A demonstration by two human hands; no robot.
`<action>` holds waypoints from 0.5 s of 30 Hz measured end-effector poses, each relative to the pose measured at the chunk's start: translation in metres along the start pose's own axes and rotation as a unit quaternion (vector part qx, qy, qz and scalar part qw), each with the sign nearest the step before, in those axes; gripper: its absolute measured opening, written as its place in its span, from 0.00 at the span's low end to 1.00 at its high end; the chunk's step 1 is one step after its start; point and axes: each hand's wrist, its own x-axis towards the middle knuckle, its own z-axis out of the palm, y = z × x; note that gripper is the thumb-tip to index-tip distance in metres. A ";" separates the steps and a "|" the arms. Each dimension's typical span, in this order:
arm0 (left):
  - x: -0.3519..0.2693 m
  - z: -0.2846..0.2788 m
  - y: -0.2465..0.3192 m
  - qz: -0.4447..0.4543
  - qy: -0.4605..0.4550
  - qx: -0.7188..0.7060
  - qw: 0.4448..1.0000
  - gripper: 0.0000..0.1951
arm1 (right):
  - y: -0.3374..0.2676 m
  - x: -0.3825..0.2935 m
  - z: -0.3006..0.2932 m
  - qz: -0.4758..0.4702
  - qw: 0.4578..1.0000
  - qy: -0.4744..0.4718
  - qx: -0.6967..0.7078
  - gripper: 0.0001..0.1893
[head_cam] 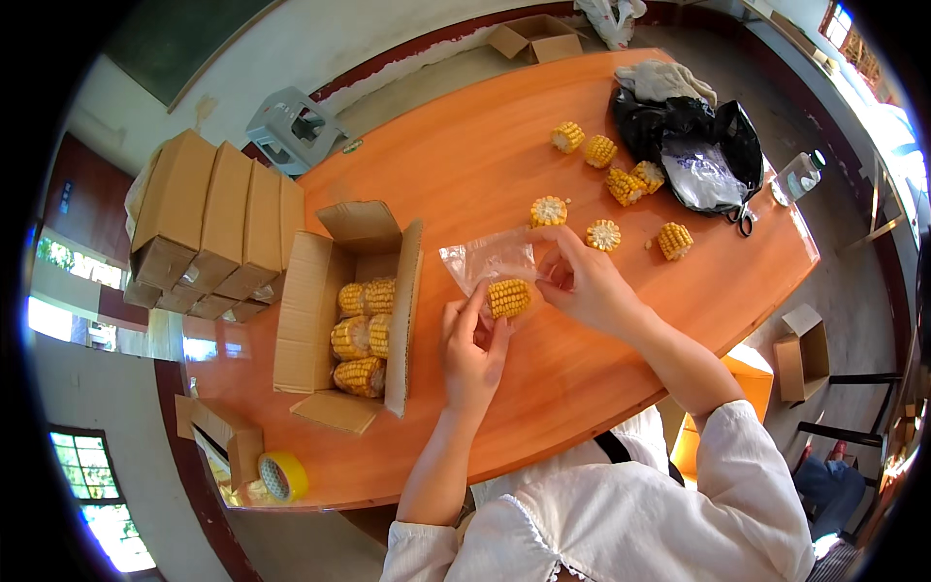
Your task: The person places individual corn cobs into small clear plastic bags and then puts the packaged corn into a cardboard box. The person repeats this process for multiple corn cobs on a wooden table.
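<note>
My left hand [476, 338] grips a short piece of yellow corn cob [508, 299] between thumb and fingers, with clear plastic around it. The clear plastic bag [491, 254] stretches from the cob towards the upper left, above the table. My right hand [571, 273] pinches the bag's edge on the right, close to the cob. Left of my hands, an open cardboard box [305, 320] holds several corn pieces [360, 375] in clear plastic. Beyond my right hand, loose cut corn pieces [548, 212] are scattered on the wooden table [451, 167].
Closed cardboard boxes [222, 211] are stacked at the left. Yellow tape [283, 476] lies near the front left corner. At the right are a black plastic bag [640, 120] with clear bags, scissors [743, 220] and a bottle [796, 179]. A grey stool [294, 131] stands beyond the table.
</note>
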 end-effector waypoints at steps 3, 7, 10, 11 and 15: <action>0.000 -0.001 -0.001 0.017 0.018 -0.030 0.999 0.23 | -0.006 0.002 -0.003 0.003 1.000 0.002 0.018 0.26; 0.001 -0.004 0.006 0.008 0.014 -0.043 0.999 0.22 | -0.014 0.000 -0.006 0.004 1.000 0.006 0.027 0.26; 0.002 -0.009 0.013 0.026 0.015 -0.014 0.999 0.23 | -0.018 -0.001 -0.008 0.008 0.999 0.007 0.045 0.26; 0.002 -0.011 0.015 0.040 0.019 0.007 0.999 0.23 | -0.019 -0.001 -0.008 -0.002 0.999 0.016 0.052 0.26; 0.007 -0.018 0.035 0.054 0.015 0.030 0.998 0.24 | -0.019 -0.003 -0.012 -0.024 0.996 0.051 0.069 0.24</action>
